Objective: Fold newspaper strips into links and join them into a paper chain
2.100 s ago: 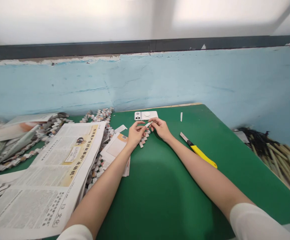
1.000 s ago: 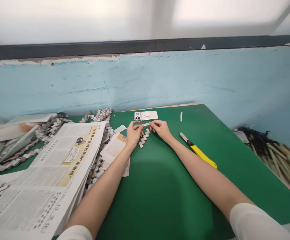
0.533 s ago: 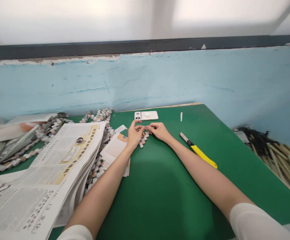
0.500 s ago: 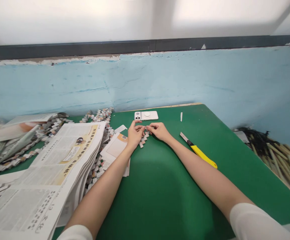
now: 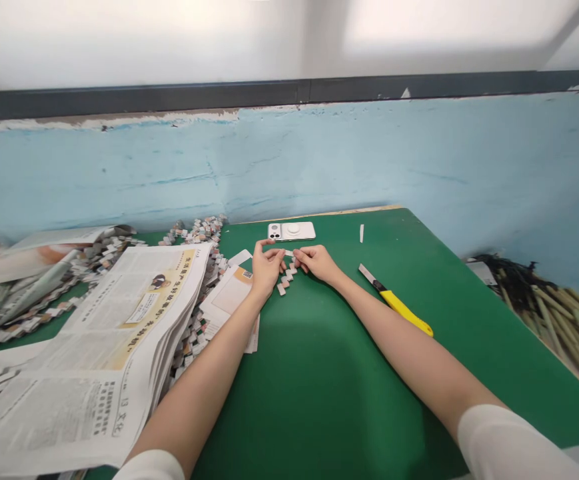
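My left hand (image 5: 266,268) and my right hand (image 5: 316,261) meet over the green table, each with its fingertips pinched. Between them stretches a small white folded paper strip (image 5: 289,253), held at both ends. Just below it, a short zigzag chain of folded paper (image 5: 286,280) lies near my fingers; whether it joins the strip is too small to tell. Behind my hands lies a white phone (image 5: 296,231), its camera side up. To the right rests a yellow utility knife (image 5: 403,311) with its blade out.
A stack of newspapers (image 5: 94,333) covers the left of the green table (image 5: 329,393), with long woven paper chains (image 5: 202,230) around it. Cut paper sheets (image 5: 226,300) lie by my left forearm. A loose paper strip (image 5: 362,233) sits near the back. Sticks (image 5: 564,320) are piled beyond the right edge.
My hands have drawn slightly apart, my left shifting a little left, so more of the white strip shows between them. The newspaper's near edge has settled lower.
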`<state>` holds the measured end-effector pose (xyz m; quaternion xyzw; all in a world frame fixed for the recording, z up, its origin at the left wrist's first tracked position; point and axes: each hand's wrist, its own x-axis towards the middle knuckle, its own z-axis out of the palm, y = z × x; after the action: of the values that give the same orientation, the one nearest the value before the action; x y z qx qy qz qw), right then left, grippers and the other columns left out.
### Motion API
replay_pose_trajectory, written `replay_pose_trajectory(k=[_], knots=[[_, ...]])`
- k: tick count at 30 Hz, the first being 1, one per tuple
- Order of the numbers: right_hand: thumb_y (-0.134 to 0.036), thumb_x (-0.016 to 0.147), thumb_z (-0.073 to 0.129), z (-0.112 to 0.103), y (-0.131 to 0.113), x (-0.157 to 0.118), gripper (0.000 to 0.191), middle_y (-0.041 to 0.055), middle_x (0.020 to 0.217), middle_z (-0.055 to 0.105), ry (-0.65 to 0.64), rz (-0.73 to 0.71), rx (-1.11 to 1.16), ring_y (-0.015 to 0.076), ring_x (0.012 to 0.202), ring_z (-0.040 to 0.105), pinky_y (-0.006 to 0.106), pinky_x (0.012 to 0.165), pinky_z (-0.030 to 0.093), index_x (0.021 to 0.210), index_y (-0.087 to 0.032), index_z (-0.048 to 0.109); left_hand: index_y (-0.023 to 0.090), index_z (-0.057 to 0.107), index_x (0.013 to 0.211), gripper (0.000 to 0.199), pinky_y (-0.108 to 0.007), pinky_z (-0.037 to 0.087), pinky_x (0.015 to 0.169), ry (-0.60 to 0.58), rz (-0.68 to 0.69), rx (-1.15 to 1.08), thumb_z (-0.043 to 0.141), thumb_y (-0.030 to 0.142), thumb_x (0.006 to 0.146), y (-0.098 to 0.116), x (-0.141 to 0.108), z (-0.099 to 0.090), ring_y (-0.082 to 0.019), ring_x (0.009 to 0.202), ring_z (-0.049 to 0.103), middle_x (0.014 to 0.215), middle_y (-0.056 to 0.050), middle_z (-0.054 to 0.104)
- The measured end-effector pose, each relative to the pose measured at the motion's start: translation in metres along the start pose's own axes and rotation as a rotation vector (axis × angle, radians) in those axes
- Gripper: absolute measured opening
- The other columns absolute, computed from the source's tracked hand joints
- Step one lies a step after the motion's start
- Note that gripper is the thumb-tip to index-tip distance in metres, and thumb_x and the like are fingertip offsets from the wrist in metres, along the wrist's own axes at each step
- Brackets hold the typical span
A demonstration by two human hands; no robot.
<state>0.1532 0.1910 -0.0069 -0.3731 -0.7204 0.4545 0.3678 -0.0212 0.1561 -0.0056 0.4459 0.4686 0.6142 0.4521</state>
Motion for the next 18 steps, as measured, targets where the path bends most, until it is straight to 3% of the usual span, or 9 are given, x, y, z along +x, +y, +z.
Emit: replay_pose_trajectory(k=[4, 7, 9, 18], knots=[[-0.059, 0.096, 0.058, 0.0028, -0.0012, 0.0014, 0.050, -0.0007, 0.056, 0.060, 0.027, -0.040, -0.037, 0.0130, 0.053, 0.052, 0.027, 0.060, 0.041, 0.072, -0.017, 0.070, 0.022, 0.043, 0.108, 0.045, -0.020, 0.041, 0.047, -0.005, -0.001, 0.019, 0.076, 0.038, 0.082, 0.0011, -0.0010, -0.0001, -0.009, 0.047, 0.055, 0.072, 0.005, 0.065], [-0.053, 0.087, 0.070, 0.0061, -0.0002, 0.0040, 0.035, 0.0022, 0.076, 0.069, 0.141, -0.071, -0.027, 0.0155, 0.067, 0.059, 0.027, 0.065, 0.046, 0.090, -0.018, 0.072, 0.022, 0.044, 0.108, 0.041, -0.020, 0.041, 0.047, -0.024, -0.005, 0.044, 0.073, 0.037, 0.083, -0.0007, -0.0008, -0.0004, -0.009, 0.047, 0.055, 0.071, 0.006, 0.063], [-0.050, 0.082, 0.076, 0.0070, 0.0009, 0.0049, 0.037, 0.0033, 0.082, 0.071, 0.162, -0.063, 0.011, 0.0169, 0.071, 0.062, 0.029, 0.068, 0.048, 0.100, -0.018, 0.072, 0.022, 0.044, 0.108, 0.039, -0.020, 0.041, 0.047, -0.043, -0.008, 0.061, 0.073, 0.035, 0.084, -0.0023, -0.0003, -0.0005, -0.009, 0.046, 0.055, 0.069, 0.006, 0.062], [-0.053, 0.088, 0.069, 0.0026, -0.0002, 0.0024, 0.038, 0.0028, 0.072, 0.071, 0.138, -0.034, -0.070, 0.0170, 0.063, 0.058, 0.029, 0.062, 0.045, 0.102, -0.019, 0.079, 0.022, 0.049, 0.108, 0.037, -0.020, 0.042, 0.046, -0.111, -0.008, 0.100, 0.072, 0.040, 0.087, -0.0039, -0.0006, 0.0012, -0.008, 0.047, 0.055, 0.074, 0.005, 0.064]])
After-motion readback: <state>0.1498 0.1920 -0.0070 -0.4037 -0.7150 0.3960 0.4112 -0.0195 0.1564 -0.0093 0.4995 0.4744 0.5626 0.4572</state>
